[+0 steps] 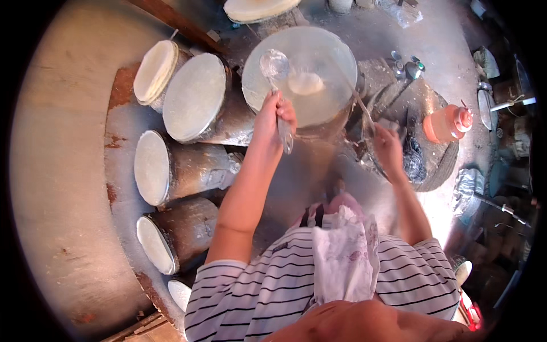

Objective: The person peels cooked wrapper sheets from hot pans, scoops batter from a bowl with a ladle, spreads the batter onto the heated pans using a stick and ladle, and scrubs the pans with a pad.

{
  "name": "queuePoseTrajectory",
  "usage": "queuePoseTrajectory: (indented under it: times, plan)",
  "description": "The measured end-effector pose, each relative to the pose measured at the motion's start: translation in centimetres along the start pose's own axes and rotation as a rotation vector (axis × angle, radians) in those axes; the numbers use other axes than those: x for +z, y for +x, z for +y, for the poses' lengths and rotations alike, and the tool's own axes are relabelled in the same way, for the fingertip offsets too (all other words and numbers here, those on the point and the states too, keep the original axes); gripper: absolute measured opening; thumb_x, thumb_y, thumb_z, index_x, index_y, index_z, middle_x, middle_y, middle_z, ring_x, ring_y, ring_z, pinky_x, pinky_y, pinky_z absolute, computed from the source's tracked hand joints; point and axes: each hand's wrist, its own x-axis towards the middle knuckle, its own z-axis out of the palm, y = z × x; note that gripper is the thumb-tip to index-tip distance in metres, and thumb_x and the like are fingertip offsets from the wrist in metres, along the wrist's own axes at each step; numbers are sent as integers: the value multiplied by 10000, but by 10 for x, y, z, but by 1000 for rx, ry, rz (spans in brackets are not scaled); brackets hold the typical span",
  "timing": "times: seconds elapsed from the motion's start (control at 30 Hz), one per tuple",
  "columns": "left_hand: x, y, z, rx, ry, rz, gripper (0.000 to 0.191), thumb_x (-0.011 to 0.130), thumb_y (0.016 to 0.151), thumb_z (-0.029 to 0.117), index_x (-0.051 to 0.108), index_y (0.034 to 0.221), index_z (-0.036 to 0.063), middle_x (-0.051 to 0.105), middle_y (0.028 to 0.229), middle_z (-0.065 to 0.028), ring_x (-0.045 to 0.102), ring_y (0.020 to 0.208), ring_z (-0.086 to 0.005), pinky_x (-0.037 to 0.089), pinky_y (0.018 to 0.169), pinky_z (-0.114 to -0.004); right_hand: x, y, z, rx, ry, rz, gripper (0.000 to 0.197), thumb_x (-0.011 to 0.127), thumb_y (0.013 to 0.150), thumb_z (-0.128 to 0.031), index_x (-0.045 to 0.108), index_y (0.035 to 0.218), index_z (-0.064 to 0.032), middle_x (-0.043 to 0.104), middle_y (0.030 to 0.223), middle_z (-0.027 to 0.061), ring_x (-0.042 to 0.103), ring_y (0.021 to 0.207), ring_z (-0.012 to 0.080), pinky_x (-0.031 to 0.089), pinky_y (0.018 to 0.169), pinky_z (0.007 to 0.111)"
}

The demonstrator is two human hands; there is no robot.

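My left hand (275, 112) grips the handle of a metal ladle (274, 65), whose round bowl is over the left part of a large round pan or drum top (333, 47). Near the middle of that surface lies a whitish patch (306, 83), partly veiled by steam or haze. On the right, my right hand (386, 143) is closed around the handle of a long thin tool (362, 107); its far end blurs over the right edge of the round surface, so its kind cannot be told.
Several drums with pale round tops (194, 98) stand at the left, beside a stack of pale flat rounds (156, 72). Another pale round (261, 9) lies at the top. A round stand (436, 166) at the right holds a reddish bottle (446, 124) and a dark plastic bag (413, 160).
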Motion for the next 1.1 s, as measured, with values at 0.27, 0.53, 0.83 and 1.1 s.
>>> queuePoseTrajectory:
  times: [0.27,0.53,0.83,1.1]
  plan:
    - [-35,26,-85,54,-351,-108,241,508,924,154,405,709,112,361,553,28,387,445,-73,384,417,-199,71,-9,-59,-176,355,-179,327,560,833,-60,613,1154,-91,592,712,71,598,670,189,488,610,334]
    - [8,-50,-67,-105,-986,-508,313,501,925,155,406,635,84,378,483,18,381,350,-88,356,354,-224,16,92,-13,-252,38,-487,266,535,858,-174,649,1095,-138,655,898,162,640,802,300,504,720,386]
    - [-42,-80,-42,-3,-994,-454,299,484,919,159,408,637,98,368,488,20,376,348,-85,348,336,-230,-12,73,-9,-280,142,-664,296,643,798,-164,655,1081,-82,659,941,196,659,849,291,509,773,350]
    - [-32,-66,-39,0,-1060,-487,303,462,931,197,404,647,105,368,485,22,367,353,-100,367,364,-247,-19,184,19,-219,25,-521,449,569,820,-98,536,1265,-147,587,760,175,545,613,320,466,627,369]
